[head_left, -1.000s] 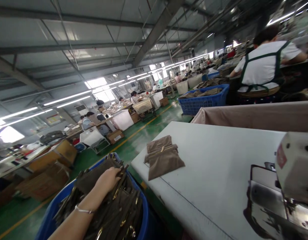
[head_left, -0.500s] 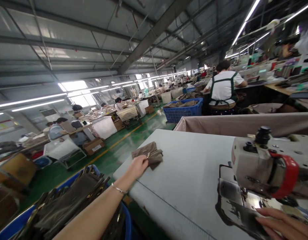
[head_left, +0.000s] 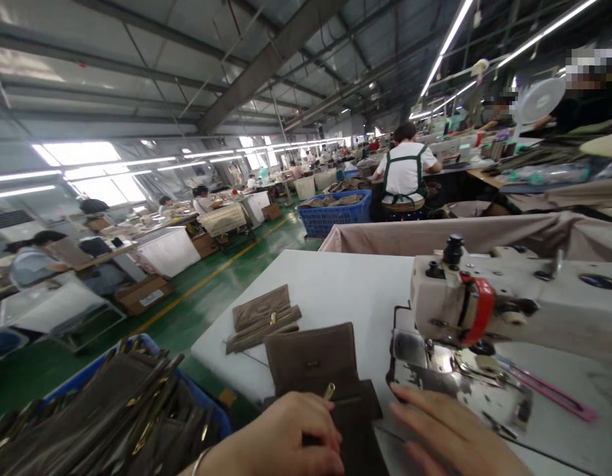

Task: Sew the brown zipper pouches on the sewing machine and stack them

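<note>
White worktable: The tabletop (head_left: 355,281) stretched before you and carried everything you were handling – its bare middle left room to lay cloth flat beside the machine.
Blue basket: It (head_left: 147,341) stood off the table's left edge, heaped with brown zippered pieces (head_left: 102,403), probably set there to be within your left arm's reach.
Sewing machine: Its head (head_left: 447,307) stood on your right, the needle area facing your hands; the shiny metal plate (head_left: 409,349) beneath likely helped cloth slide.
Near brown pouch piece: It (head_left: 310,354) lay on the table in front of you, left of the metal plate, upper panel spread flat, its lower part running beneath your left hand.
Far brown pouch piece: It (head_left: 261,311) rested beyond, toward the table's left corner, perhaps kept aside for working space.
Right hand: Yours (head_left: 449,426) was spread, fingers apart and gripping nothing visible, beside the metal plate; contact was unclear.
Left hand: Yours (head_left: 298,433) curled over the near piece, seemingly to steady it – whether the fingers pinched cloth, I cannot tell.
Pink-handled tool: It (head_left: 554,391) lay right of the needle area, presumably handy for your right hand.
Zipper pull: The gold-coloured tab (head_left: 329,391) showed just beyond your left knuckles.
</note>
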Motion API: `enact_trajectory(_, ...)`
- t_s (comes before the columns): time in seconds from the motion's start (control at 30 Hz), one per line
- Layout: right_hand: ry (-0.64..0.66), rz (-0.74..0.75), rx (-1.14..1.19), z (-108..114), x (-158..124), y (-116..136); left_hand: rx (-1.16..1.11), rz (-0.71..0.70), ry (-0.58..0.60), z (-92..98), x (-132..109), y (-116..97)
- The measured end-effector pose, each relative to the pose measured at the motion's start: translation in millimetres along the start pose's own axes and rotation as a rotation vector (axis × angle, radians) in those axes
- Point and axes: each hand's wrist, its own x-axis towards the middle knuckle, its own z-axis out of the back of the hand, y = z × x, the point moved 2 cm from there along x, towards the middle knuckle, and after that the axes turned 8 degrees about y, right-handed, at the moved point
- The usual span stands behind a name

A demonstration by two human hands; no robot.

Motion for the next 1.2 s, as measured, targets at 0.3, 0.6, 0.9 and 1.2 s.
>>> enact_trajectory(0.3, -0.114, 0.014, 0.23, -57, 4, 55, 0.248, 0.125, -0.066, -18.0, 18, 13)
enact_trajectory(0.6, 0.135, -0.329, 0.16, -31, 6, 41, 0.136, 0.31, -0.425, -24.9, 31, 13)
enact_trajectory(0.9, 0.215, -0.463, 0.333, -25, 7, 47, 0.388, 0.417, -0.326, -29.7, 50, 6)
enact_trajectory(1.2, 0.197, -0.621, 0.31, -23, -5, 32, 0.404, 0.423, -0.36, -33.0, 56, -1)
